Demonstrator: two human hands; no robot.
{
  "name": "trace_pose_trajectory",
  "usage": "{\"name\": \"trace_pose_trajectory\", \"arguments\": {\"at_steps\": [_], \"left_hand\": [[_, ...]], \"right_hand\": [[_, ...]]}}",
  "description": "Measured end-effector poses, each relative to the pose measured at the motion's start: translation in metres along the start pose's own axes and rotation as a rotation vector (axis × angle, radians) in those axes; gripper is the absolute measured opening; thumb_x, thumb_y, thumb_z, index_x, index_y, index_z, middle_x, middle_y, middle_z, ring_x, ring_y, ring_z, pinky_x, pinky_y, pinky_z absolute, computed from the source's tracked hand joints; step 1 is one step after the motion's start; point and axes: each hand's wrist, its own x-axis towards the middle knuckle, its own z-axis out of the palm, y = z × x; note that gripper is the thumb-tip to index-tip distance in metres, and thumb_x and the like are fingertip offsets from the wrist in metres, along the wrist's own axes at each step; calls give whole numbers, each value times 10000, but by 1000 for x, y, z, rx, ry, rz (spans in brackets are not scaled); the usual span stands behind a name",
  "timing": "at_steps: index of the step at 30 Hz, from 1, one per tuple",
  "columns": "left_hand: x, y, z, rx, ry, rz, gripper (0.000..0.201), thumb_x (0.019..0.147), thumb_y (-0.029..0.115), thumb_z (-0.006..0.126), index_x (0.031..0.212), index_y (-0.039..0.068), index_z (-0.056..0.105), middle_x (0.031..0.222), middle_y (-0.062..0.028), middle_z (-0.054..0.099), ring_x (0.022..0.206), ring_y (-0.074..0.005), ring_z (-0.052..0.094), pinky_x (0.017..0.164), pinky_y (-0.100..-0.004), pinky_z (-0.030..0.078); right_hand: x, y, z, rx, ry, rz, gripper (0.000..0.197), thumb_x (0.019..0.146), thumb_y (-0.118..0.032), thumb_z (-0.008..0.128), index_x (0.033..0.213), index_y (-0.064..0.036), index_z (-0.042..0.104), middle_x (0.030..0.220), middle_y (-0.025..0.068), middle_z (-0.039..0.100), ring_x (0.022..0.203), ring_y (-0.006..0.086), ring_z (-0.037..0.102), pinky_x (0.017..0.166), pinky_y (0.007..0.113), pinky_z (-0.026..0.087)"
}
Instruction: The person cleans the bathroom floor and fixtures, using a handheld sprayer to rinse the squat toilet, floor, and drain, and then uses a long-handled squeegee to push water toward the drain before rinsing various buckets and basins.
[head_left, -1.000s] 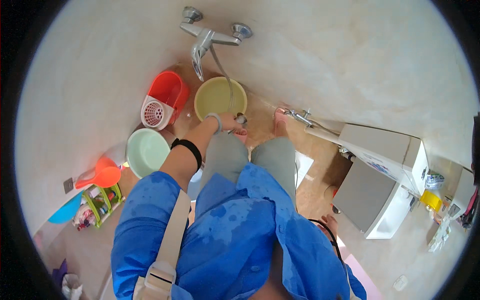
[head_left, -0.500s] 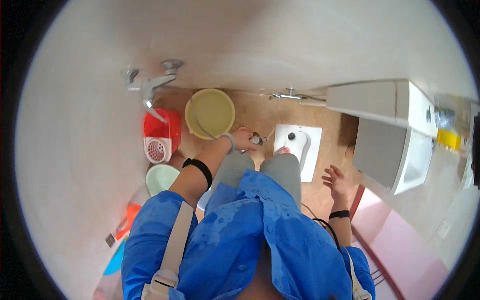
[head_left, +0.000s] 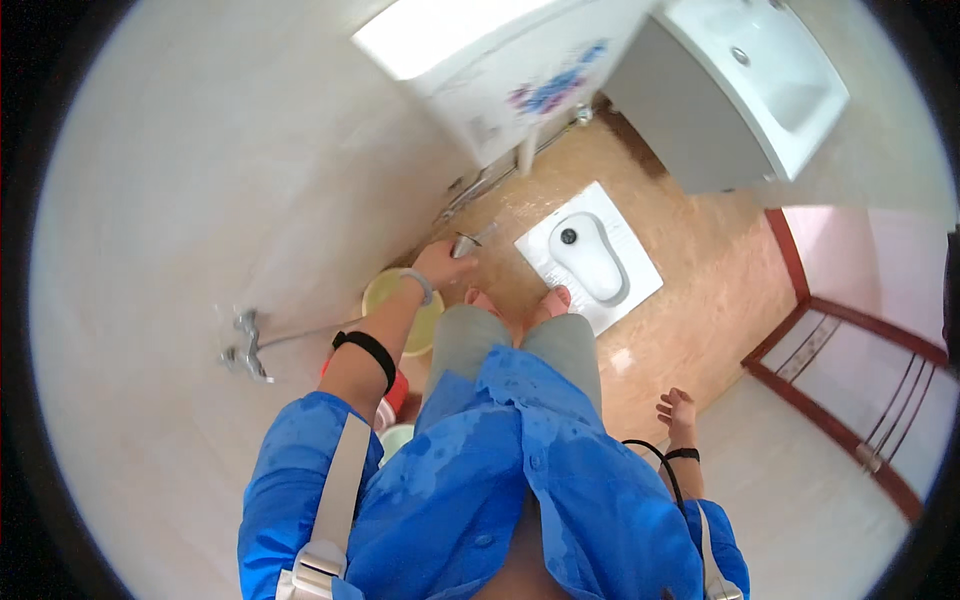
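My left hand (head_left: 437, 264) is wrapped round a silver shower head (head_left: 465, 245), held low over the wet tan floor. Faint water shows beside the head, toward a white squat toilet (head_left: 640, 278) set into the floor. From a wall-mounted tap (head_left: 243, 345), a hose (head_left: 300, 333) runs toward my left forearm, which hides part of it. A pale yellow bucket (head_left: 427, 328) stands below my left wrist, partly covered by the arm. Off to the right, my right hand (head_left: 679, 410) hangs in the air with loosely bent, parted fingers and nothing in it.
A red bucket (head_left: 401, 392) and a pale green basin (head_left: 397, 437) stand close by my left side. Ahead are a white boxy appliance (head_left: 450, 100) and a washbasin (head_left: 800, 90) on a grey cabinet (head_left: 670, 115). A red-brown door frame (head_left: 825, 425) is at right.
My view has turned to the right, bringing the door and washbasin further into sight. The shower head in my left hand has moved forward and left in the picture, with its spray toward the toilet.
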Motion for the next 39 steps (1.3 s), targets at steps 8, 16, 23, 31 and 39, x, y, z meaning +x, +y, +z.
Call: {"name": "trace_pose_trajectory", "arguments": {"at_steps": [8, 16, 23, 31, 39], "left_hand": [[89, 94, 37, 122, -51, 188, 420, 730, 383, 657, 919, 11, 611, 762, -140, 636, 683, -235, 630, 620, -362, 488], [163, 155, 117, 569, -282, 434, 446, 716, 401, 665, 926, 11, 609, 756, -146, 638, 653, -240, 638, 635, -366, 501], [142, 187, 210, 844, -632, 443, 395, 704, 375, 669, 894, 31, 627, 777, -129, 648, 637, -217, 640, 655, -350, 514], [98, 146, 286, 1388, -1015, 792, 461, 713, 403, 669, 917, -7, 613, 850, -188, 656, 784, -298, 641, 673, -385, 498], [-98, 118, 375, 1433, -1613, 1231, 374, 697, 338, 704, 853, 21, 583, 823, -179, 616, 801, -341, 605, 710, -404, 474]], "right_hand": [[-9, 67, -14, 300, 72, 75, 402, 921, -288, 508, 1240, -47, 476, 1057, 100, 622, 776, 194, 616, 610, 314, 481], [-83, 156, 47, 668, 233, 207, 350, 893, -277, 544, 1177, -75, 517, 995, 79, 625, 745, 175, 614, 597, 288, 478], [-173, 239, 145, 908, 437, 395, 290, 870, -276, 567, 1091, -89, 563, 935, 56, 632, 713, 165, 614, 583, 277, 476], [-213, 267, 251, 1262, 489, 419, 288, 892, -253, 559, 1122, -80, 558, 924, 48, 645, 690, 144, 608, 581, 271, 482], [-135, 345, 275, 1682, 506, 379, 216, 909, -227, 535, 1042, -61, 573, 888, 65, 642, 635, 155, 591, 485, 270, 458]]}}
